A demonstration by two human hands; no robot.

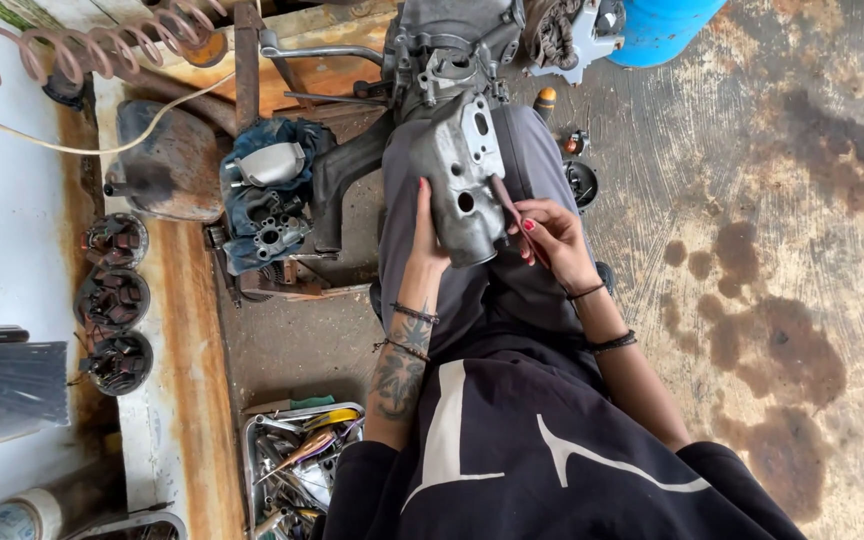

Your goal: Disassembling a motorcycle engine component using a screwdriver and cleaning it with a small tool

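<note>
Left grip (426, 232) flat on metal casing (464, 185), right grip (552, 240) pinching thin tool (505, 199)

Black top with white lines, dark wristbands, forearm tattoo, red nails.

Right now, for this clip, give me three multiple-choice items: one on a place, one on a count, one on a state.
1. Where does the grey metal engine casting rest?
A. on the person's lap
B. in the tool tray
C. on the blue barrel

2. How many round wound coils lie in a row along the rusty ledge?
A. one
B. three
C. six

3. What is the right hand doing?
A. hanging empty
B. gripping a hammer
C. holding a thin tool against the casting

Answers: 1 A, it lies on the grey-trousered thighs, left hand flat on it; 2 B, three show; 3 C, fingers pinch the tool.
</note>
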